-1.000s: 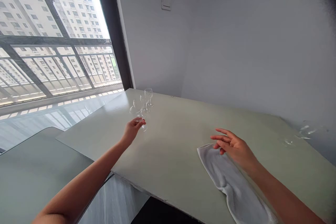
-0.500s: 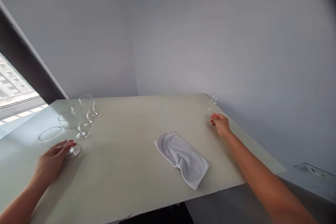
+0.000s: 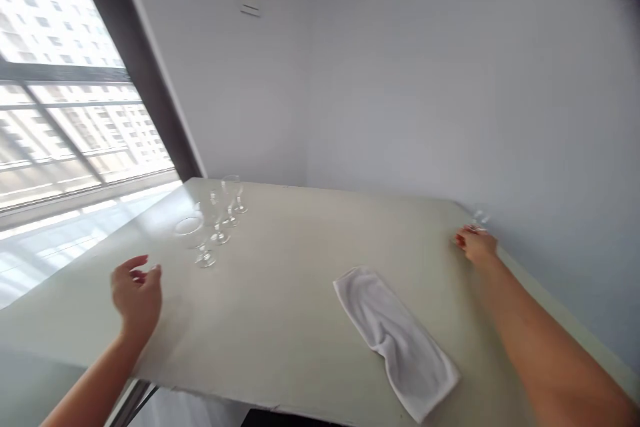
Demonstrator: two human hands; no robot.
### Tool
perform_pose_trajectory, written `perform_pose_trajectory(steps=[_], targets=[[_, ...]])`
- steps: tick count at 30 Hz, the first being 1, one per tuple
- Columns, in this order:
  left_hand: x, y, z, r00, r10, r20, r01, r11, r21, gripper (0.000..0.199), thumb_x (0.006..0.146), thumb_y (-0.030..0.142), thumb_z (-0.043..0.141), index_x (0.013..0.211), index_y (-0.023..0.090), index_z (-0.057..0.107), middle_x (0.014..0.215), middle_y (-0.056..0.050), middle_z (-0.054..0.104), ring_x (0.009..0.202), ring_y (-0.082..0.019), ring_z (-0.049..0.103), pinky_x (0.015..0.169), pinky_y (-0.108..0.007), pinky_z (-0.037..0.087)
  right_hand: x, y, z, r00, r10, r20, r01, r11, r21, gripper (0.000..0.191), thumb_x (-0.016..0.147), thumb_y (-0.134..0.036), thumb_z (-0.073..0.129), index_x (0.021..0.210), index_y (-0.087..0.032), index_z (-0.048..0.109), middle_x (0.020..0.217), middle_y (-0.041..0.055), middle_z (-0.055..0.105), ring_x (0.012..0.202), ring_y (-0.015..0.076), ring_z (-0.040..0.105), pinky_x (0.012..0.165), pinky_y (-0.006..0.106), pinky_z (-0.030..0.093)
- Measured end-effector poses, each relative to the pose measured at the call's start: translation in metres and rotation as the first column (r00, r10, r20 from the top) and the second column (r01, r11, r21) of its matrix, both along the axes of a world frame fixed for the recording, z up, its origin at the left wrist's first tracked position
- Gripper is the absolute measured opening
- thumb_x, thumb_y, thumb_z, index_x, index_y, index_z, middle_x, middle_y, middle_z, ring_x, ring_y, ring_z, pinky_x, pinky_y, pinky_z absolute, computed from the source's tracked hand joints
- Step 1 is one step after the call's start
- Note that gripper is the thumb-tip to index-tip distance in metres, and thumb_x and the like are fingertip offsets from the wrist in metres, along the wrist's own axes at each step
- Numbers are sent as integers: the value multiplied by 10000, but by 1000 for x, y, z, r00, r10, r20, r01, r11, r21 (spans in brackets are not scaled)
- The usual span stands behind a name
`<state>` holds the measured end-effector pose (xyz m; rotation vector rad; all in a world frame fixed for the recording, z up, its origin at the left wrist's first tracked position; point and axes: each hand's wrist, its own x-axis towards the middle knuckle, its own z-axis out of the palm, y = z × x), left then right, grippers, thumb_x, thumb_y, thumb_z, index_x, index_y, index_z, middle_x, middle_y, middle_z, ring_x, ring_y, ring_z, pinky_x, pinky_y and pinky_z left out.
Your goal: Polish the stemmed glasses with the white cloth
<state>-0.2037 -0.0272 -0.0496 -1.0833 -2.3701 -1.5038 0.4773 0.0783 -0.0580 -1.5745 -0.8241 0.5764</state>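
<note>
Fingers (image 3: 131, 263) of our left hand (image 3: 137, 299) sit parted, holding nothing, near the row of glasses (image 3: 219, 237) on the counter (image 3: 280, 293); our right hand (image 3: 479, 243) partly blocks the far-right glass (image 3: 481, 216), can't tell its grip. White cloth (image 3: 400, 340) lies between, nearer us.

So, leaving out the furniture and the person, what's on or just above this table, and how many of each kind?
Stemmed glasses: 5 (4 grouped at the left, 1 at the right hand, partly hidden)
White cloth: 1
Total: 6
</note>
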Motion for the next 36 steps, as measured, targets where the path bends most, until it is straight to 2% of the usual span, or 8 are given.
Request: perform_pose_trajectory(steps=[3,6,10,14,22,25,29,36], targets=[[24,-19,11,966,-199,-163,222,965,140,246,729,354,535,927,209,537,816,6,495,649,-119,466,629,-257,413,-39,2,5,999,45,-15,-45,998,-37,155,603,-279,643,666,-187,535,645,48,573,457,87,440,383,223,344],[70,-30,21,806,-558,-197,580,810,81,168,775,316,516,876,192,567,910,-32,534,706,-123,481,666,-256,418,-120,-13,22,949,308,-63,-310,951,-13,277,535,-330,700,734,-178,580,751,67,630,459,85,432,367,221,326],[136,-36,29,564,-825,21,826,564,4,230,819,340,480,971,212,596,977,-60,547,697,-112,477,672,-260,426,-249,-68,55,690,720,-76,-722,692,0,463,658,-384,643,1055,-166,547,772,57,647,437,79,441,368,215,322],[177,-46,29,326,-933,152,943,333,24,443,719,414,619,1126,248,564,1090,-92,537,804,-152,517,712,-288,445,-331,-121,67,423,902,-87,-906,418,-71,568,726,-357,594,1242,-183,431,759,38,654,473,110,517,390,229,378],[161,-66,15,379,-826,417,856,484,181,250,708,408,631,852,206,670,954,-74,633,860,-193,568,727,-307,451,-354,-149,54,222,974,-35,-967,215,-138,530,787,-262,492,1301,-290,364,1062,58,609,622,121,590,502,257,473],[121,-60,19,495,-764,414,777,602,183,257,698,408,627,821,183,646,899,-64,662,764,-168,577,670,-287,448,-334,-148,57,292,956,30,-941,293,-171,494,794,-255,477,1278,-295,383,1189,74,542,688,124,601,563,277,493],[56,-44,18,627,-644,438,643,745,176,367,691,451,609,918,165,570,782,-55,678,569,-116,508,605,-275,429,-288,-134,57,493,863,110,-841,505,-194,390,794,-317,480,1177,-245,468,1082,80,599,683,145,600,533,275,490],[1,-21,-7,674,-581,456,614,784,92,452,658,515,603,922,151,557,832,-87,680,591,-123,518,593,-258,403,-206,-125,29,701,667,252,-612,744,-268,337,783,-429,499,1062,-248,556,969,71,655,721,199,622,542,297,516]])
